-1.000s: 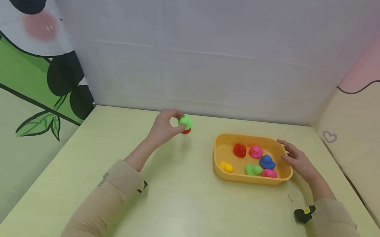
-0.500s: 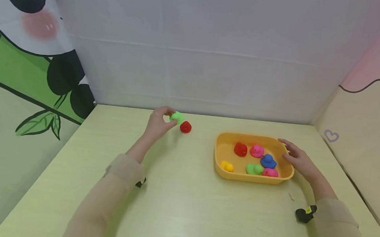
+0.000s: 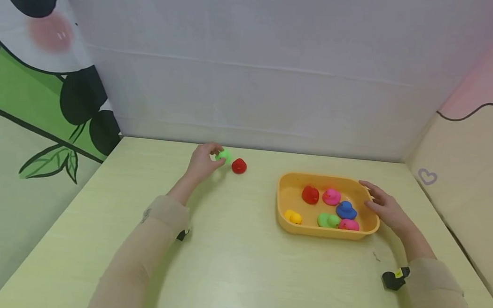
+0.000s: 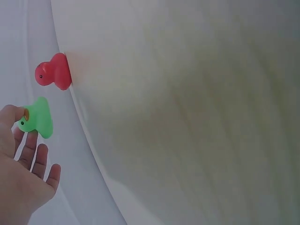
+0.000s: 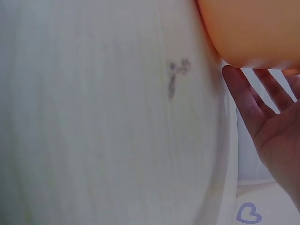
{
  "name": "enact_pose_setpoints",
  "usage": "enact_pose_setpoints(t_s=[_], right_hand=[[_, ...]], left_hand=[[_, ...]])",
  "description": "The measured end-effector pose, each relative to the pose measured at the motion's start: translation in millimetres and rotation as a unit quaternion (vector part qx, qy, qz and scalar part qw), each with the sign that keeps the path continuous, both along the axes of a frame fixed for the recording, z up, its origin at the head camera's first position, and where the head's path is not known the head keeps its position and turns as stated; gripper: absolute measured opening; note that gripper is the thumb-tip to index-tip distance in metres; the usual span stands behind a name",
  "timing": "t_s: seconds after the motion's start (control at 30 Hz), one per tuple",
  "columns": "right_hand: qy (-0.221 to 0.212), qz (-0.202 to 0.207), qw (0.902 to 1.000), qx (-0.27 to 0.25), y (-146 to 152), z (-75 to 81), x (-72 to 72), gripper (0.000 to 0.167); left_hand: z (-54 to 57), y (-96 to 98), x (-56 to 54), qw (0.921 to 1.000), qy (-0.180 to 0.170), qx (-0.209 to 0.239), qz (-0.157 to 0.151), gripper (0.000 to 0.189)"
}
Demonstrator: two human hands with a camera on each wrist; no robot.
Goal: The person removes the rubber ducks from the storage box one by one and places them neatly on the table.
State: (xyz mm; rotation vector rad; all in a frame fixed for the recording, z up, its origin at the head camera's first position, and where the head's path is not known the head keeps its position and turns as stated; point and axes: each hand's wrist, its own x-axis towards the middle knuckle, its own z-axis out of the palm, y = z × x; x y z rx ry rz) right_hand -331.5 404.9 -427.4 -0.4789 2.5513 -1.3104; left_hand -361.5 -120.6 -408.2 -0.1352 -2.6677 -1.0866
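Note:
My left hand (image 3: pixel 202 163) pinches a green rubber duck (image 4: pixel 41 118) by its head between thumb and finger. The duck is close over the back of the table, and its shadow falls nearby. Just right of it a red rubber duck (image 3: pixel 239 166) stands on the table. Farther right is a yellow-orange tray (image 3: pixel 284 184) holding several rubber ducks, including a blue duck (image 3: pixel 346 210) and a yellow duck (image 3: pixel 293 217). At the tray's right end rests my right hand (image 3: pixel 389 211). In the right wrist view its extended fingers (image 5: pixel 243 96) touch the tray's side.
The tray also holds a red duck (image 3: pixel 310 195), a green duck (image 3: pixel 328 220) and pink ducks (image 3: pixel 331 197). Behind the pale table (image 3: pixel 239 266) rises a grey-white cloth wall (image 3: pixel 249 102). Printed panels (image 3: pixel 49 128) flank both sides.
My left hand has moved left with the green duck, then slightly down toward the table. The red duck it partly covered now shows fully. My right hand has stayed at the tray.

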Motion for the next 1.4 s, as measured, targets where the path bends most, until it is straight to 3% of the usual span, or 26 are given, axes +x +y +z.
enact_pose_setpoints(t_s=[0.4, 0.77, 1.4], right_hand=[[-0.005, -0.002, 1.0, -0.001, 0, 0.4, -0.6, 0.057], [-0.002, 0.013, 0.9999, 0.006, 4, 2.1, -19.6, 0.058], [-0.001, 0.014, 0.9999, -0.002, 4, 1.5, -19.0, 0.057]], left_hand=[[-11.6, -9.6, -10.4, 0.9976, -0.069, 0.007, 0.002, 0.03], [-18.5, -8.6, -23.5, 0.9947, -0.103, -0.008, -0.001, 0.031], [-22.3, -12.2, -25.1, 0.9884, -0.146, 0.042, 0.007, 0.035]])
